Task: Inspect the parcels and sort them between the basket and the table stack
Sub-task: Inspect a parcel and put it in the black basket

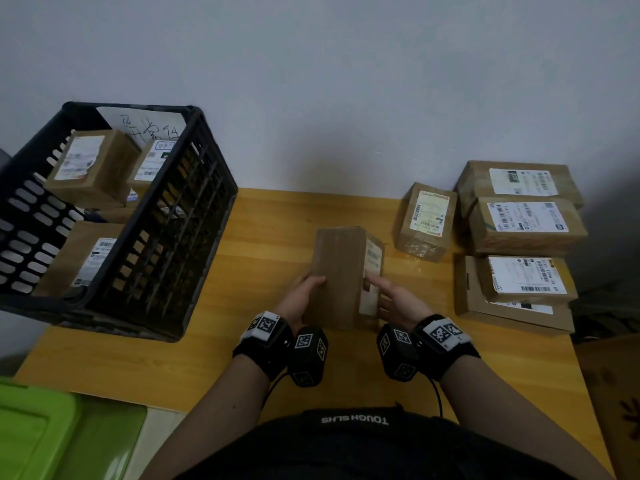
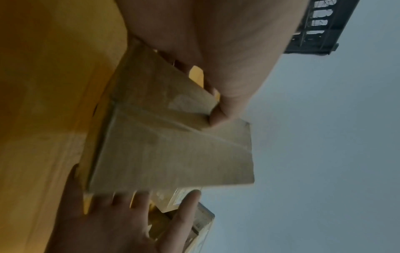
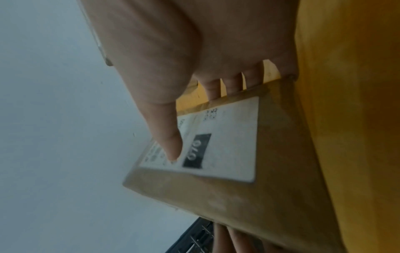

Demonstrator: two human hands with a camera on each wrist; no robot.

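Note:
A brown cardboard parcel (image 1: 341, 275) hangs tilted over the middle of the yellow table (image 1: 270, 237), plain face up and white label (image 1: 372, 268) facing right. My left hand (image 1: 306, 289) grips its left side, thumb on the plain face (image 2: 173, 150). My right hand (image 1: 391, 296) lies against the label side. Its thumb (image 3: 171, 145) rests straight on the label (image 3: 229, 137), and its straight fingers (image 2: 127, 202) reach under the parcel. The black basket (image 1: 194, 209) stands at the left with several labelled parcels inside. The table stack (image 1: 526, 223) of parcels is at the right.
One more labelled parcel (image 1: 426, 220) stands alone just left of the stack. A handwritten sheet (image 1: 152, 126) leans inside the basket's far wall. A green bin (image 1: 52, 434) sits off the table's near left corner. A grey wall runs behind the table.

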